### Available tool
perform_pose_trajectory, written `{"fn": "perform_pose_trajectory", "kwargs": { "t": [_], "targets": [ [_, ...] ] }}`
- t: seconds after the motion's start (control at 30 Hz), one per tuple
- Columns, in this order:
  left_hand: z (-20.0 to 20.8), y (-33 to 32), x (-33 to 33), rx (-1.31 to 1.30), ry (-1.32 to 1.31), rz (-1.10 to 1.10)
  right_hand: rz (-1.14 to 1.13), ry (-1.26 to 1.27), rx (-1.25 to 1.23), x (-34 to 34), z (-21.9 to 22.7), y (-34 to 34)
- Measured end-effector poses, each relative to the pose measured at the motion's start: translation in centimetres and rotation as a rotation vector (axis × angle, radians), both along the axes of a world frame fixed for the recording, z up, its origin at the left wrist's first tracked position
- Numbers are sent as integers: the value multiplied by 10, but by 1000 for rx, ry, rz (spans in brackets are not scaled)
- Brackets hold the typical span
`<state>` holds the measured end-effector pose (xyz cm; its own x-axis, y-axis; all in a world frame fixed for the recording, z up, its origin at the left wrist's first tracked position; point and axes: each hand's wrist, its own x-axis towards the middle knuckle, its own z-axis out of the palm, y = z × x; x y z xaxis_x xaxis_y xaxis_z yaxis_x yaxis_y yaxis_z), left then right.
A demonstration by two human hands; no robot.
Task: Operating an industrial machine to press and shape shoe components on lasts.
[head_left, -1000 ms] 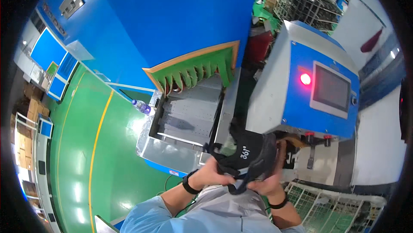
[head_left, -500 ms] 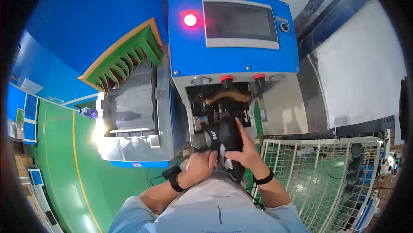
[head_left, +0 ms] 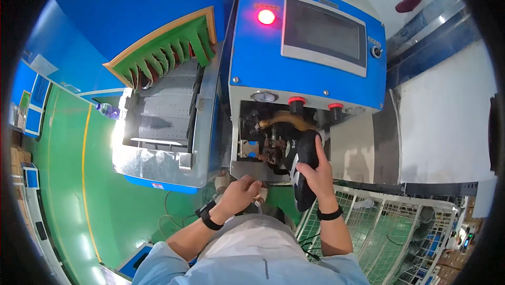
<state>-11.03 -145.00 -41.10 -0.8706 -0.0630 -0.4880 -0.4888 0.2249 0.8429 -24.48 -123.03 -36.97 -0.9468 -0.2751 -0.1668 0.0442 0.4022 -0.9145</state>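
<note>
My right hand [head_left: 315, 177] grips a black shoe upper [head_left: 306, 172] with white marks, its thumb on the near side and fingers along the right edge. The upper stands tilted at the right of the opening in a blue and grey machine [head_left: 247, 64]. Beside it, inside the opening, are metal clamp parts [head_left: 273, 151] under a curved tan band [head_left: 286, 121]. My left hand [head_left: 239, 195] is apart from the upper, below the machine's front plate [head_left: 258, 170]. Its fingers are curled together, and nothing shows in them.
A lit red lamp [head_left: 266, 17] and a dark screen [head_left: 323, 35] are on the machine's face. To the left stands a conveyor unit [head_left: 152, 165] with a green strip curtain [head_left: 168, 56]. A white wire rack [head_left: 363, 227] is at the lower right, and a white panel [head_left: 442, 127] above it.
My right hand has moved the black shoe upper to the right, uncovering the clamp parts. My left hand has come away from it. The view has turned, shifting the machine rightward.
</note>
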Motion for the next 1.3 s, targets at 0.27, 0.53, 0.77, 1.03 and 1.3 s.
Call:
{"fn": "perform_pose_trajectory", "kwargs": {
  "t": [0.27, 0.53, 0.77, 1.03, 1.3],
  "targets": [
    [-32, -31, 25, -35, -4, -74, 225, 122, 795, -17, -26, -61],
    [-51, -72, 27, -156, 106, 14, 67, 345, 845, -16, -42, -75],
    [-69, -85, 5, -204, 123, -82, 38, 553, 817, -10, -57, -75],
    [-33, -63, -18, -85, 3, -342, -19, 564, 845, 47, -40, -60],
    [-66, -35, -12, 1379, -660, -307, 137, 683, 582, 164, -11, -13]
  ]
}}
